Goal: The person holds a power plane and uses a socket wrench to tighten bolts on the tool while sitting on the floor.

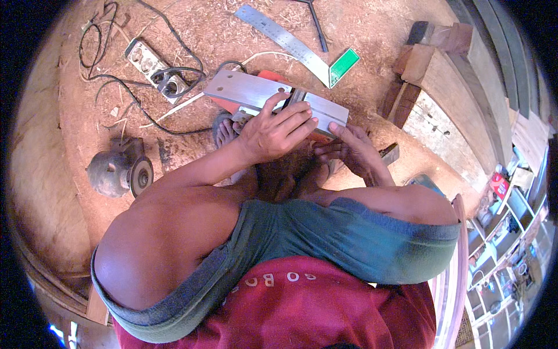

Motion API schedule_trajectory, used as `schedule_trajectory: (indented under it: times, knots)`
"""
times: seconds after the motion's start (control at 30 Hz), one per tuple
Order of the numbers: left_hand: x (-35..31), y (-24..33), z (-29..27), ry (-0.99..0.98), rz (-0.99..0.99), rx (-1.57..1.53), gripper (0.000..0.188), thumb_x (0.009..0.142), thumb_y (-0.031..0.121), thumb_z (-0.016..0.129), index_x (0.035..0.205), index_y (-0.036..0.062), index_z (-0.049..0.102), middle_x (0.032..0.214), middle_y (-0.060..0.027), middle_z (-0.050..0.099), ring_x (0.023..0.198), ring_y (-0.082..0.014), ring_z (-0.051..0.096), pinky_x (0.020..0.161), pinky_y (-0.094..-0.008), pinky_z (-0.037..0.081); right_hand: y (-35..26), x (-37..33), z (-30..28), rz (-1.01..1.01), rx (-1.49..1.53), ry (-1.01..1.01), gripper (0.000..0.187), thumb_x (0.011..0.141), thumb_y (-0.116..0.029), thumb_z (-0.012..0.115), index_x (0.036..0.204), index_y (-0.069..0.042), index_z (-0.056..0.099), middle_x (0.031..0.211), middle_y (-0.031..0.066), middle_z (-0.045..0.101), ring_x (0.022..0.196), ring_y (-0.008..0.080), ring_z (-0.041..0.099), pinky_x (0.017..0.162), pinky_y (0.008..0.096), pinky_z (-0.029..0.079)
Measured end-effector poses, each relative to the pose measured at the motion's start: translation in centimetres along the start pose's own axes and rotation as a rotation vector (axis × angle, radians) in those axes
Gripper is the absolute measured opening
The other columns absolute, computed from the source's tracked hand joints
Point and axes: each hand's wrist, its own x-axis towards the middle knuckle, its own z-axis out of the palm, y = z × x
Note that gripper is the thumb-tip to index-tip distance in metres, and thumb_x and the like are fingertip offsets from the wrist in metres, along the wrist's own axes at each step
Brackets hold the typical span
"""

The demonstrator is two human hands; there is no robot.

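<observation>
An upturned electric planer (pixel 244 88) sits between my knees, its long silver sole facing up and parts of an orange-red body showing around it. A dark slot crosses the sole near its middle. My left hand (pixel 272 135) is laid over the planer, fingers curved onto the sole at that slot; its thumb is hidden. At the right end, my right hand (pixel 358 154) grips the planer with the thumb on the sole and the other fingers underneath. Just beyond lies a try square (pixel 285 42) with a steel blade and green handle.
To the left are a white power strip (pixel 145 63) with tangled cords and a bench grinder (pixel 119 168). Wooden blocks (pixel 444 125) are stacked at right. A dark rod (pixel 317 29) lies at the far side. Wood shavings cover the ground; shelving (pixel 505 232) stands lower right.
</observation>
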Motion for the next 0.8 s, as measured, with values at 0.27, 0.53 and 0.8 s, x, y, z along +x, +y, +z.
schedule_trajectory:
  times: [0.27,0.53,0.8]
  knots:
    - [-0.2,-0.2,-0.1,-0.028,0.039,0.050,0.035,0.091,0.027,0.075,0.121,0.0089,0.076,0.119,-0.0059,0.075,0.131,-0.0225,0.065,0.118,-0.0633,0.039,0.2,-0.3,0.7,-0.068,0.009,0.023,0.066,0.104,-0.044,0.071,0.143,0.006,0.055,0.122,0.0217,0.073,0.099,0.0314,0.078,0.082,0.0406,0.065]
    - [-0.4,0.2,-1.0,-0.033,-0.016,0.054,0.052,0.084,0.039,0.085,0.128,0.0133,0.075,0.130,-0.0045,0.071,0.137,-0.0247,0.060,0.120,-0.0619,0.038,1.9,4.4,-6.0,-0.074,-0.433,0.111,0.077,0.104,-0.055,0.067,0.143,0.010,0.058,0.134,0.0190,0.070,0.112,0.0344,0.073,0.096,0.0436,0.060]
    - [-3.0,-0.3,-3.3,0.090,-0.187,0.064,0.068,0.078,0.050,0.091,0.136,0.0202,0.072,0.141,-0.0059,0.065,0.139,-0.0284,0.058,0.118,-0.0584,0.038,-5.7,11.1,-7.3,-0.707,-0.881,0.538,0.081,0.097,-0.059,0.074,0.146,0.002,0.055,0.113,0.0234,0.074,0.103,0.0295,0.075,0.091,0.0433,0.059]
